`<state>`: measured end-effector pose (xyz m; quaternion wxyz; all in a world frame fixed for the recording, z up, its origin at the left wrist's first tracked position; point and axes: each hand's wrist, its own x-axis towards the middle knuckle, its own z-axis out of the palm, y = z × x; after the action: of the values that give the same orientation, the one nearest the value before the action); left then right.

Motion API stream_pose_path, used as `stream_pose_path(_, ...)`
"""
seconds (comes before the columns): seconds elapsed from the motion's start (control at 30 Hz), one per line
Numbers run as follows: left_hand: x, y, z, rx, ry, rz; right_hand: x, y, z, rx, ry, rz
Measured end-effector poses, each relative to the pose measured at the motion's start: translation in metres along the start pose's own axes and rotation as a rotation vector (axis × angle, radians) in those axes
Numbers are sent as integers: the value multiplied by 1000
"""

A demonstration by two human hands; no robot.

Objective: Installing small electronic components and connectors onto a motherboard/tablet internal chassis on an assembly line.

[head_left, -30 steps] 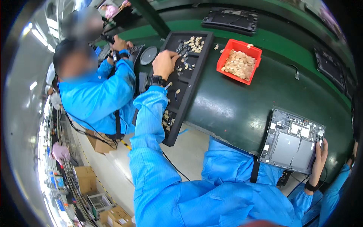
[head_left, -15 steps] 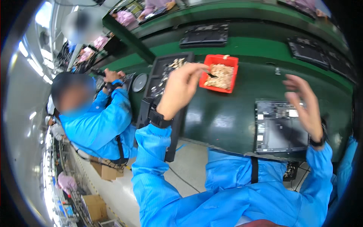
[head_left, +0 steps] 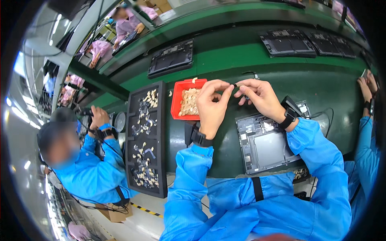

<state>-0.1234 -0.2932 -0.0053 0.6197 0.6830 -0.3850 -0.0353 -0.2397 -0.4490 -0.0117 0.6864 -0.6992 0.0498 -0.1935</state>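
Both my hands meet above the bench, fingertips pinched close together. My left hand closes thumb and forefinger on a small black part. Against the other side of it, my right hand has its thumb and forefinger pinched; the fingers partly hide what they grip. Beside my left hand stands a red bin of small beige pieces. Below my right hand lies an opened laptop base, its inside facing up, partly covered by my right forearm.
A black tray of beige and dark small parts stands left of the bin. Opened laptop bases line the green shelf at the back. A co-worker in a blue sleeve sits at left; another person's hand shows at right.
My left hand has come away from over the red bin with the black part. My right hand has moved left from above the laptop base to meet it. The view has shifted.
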Motion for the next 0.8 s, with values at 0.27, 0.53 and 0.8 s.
stream_pose_path(0.27, -18, 9, 4, -157, 4, -159, -5, -6, -3, 76, -61, 66)
stream_pose_path(0.53, -21, 6, 0, -376, -1, -234, -4, -12, -1, 115, -141, 106)
stream_pose_path(0.8, -22, 7, 1, -306, -42, -166, -3, -5, -6, 68, -154, 32)
